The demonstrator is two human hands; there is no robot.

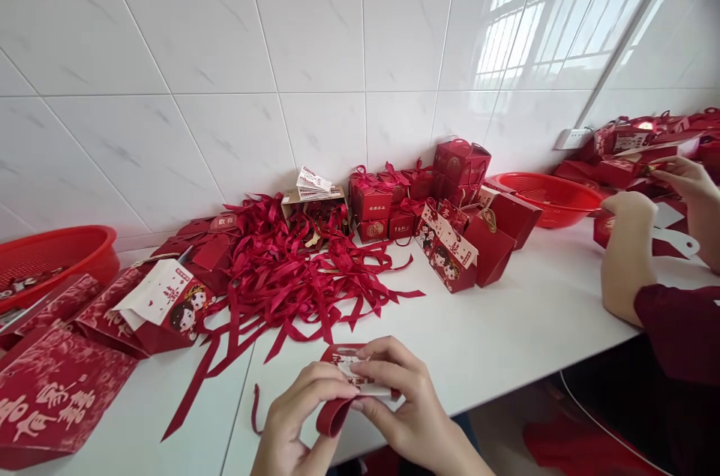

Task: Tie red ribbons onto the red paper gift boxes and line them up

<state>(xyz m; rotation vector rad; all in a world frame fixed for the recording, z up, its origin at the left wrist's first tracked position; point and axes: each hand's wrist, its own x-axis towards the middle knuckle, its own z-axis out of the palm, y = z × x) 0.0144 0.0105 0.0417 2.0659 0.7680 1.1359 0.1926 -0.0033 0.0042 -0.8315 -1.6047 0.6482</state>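
Observation:
My left hand (307, 412) pinches a wide red ribbon (333, 418), which bends into a loop toward me. Close against it, my right hand (402, 405) has thumb and fingers closed at the ribbon's other side. Under my right fingers lies a red and white printed gift box (339, 356), partly hidden by both hands; I cannot tell whether it is flat or folded up. Left of my left hand, a short thin red cord (256, 408) lies on the white table (506, 333). Beyond my hands spreads a tangled heap of red ribbons (315, 288).
Printed gift boxes (169, 303) stand at left near a red plastic basket (84, 251). Tied red boxes (371, 202) are stacked by the tiled wall (315, 34). More boxes (447, 251) and another red basket (548, 199) stand at right, where a co-worker's arms (627, 258) reach in.

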